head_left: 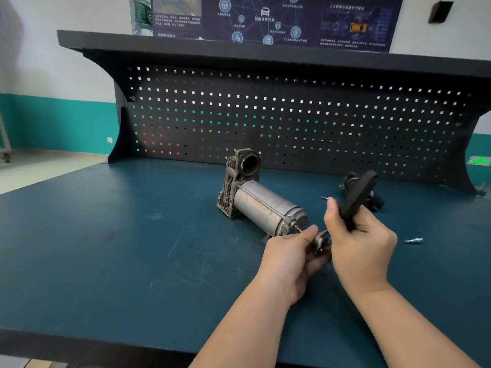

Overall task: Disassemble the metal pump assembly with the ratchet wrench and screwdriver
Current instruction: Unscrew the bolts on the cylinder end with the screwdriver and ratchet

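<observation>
We see one metal pump assembly [259, 196] lying on its side near the middle of the workbench [132, 248], its ribbed housing with one round open port toward the back edge and its grey cylinder pointing toward us. One left hand [289, 258] sits just in front of the cylinder's near end, fingers and thumb pinching the silver head of one ratchet wrench [353, 200]. One right hand [358, 243] is curled round the wrench's black handle, which rises tilted toward the back right. Behind that handle lies one dark object [372, 197] we cannot identify. One small silver bit [414, 240] lies alone toward the right edge. The bench top is dark teal and scuffed, backed by one black pegboard [265, 115] under one shelf [239, 46]. Above hangs one dark blue poster [279, 17] with icons and Chinese text too small to read. The wall is white over a teal band
</observation>
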The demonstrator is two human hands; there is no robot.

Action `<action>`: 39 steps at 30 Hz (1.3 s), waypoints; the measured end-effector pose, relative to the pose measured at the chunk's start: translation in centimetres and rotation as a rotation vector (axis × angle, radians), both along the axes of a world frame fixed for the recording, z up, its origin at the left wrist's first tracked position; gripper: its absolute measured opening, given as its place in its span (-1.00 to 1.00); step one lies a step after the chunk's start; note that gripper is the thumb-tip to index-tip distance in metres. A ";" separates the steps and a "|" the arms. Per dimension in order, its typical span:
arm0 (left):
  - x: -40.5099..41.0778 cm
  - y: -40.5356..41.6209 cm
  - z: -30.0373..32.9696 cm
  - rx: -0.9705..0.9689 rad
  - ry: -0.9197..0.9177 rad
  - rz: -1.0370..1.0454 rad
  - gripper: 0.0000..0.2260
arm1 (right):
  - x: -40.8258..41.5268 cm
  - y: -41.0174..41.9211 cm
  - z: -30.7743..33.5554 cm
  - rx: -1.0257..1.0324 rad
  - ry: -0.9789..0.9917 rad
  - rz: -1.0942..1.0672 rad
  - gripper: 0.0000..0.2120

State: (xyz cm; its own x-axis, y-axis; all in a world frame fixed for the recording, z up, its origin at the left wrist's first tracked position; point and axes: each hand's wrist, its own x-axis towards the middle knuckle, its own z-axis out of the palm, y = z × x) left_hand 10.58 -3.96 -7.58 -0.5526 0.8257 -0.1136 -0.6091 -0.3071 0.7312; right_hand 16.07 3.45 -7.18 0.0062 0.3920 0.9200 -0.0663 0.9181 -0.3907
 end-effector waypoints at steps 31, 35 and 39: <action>-0.2 0.0 0.0 -0.014 -0.096 0.056 -0.79 | -1.0 0.8 1.1 -0.533 0.021 0.230 -0.64; -0.2 0.2 -0.2 -0.047 -0.084 0.048 -0.80 | -1.1 2.0 1.1 -0.853 0.074 0.331 -0.64; -0.4 0.1 -0.4 -0.126 -0.057 0.004 -0.77 | -0.3 0.2 0.8 0.000 -0.017 0.098 -0.66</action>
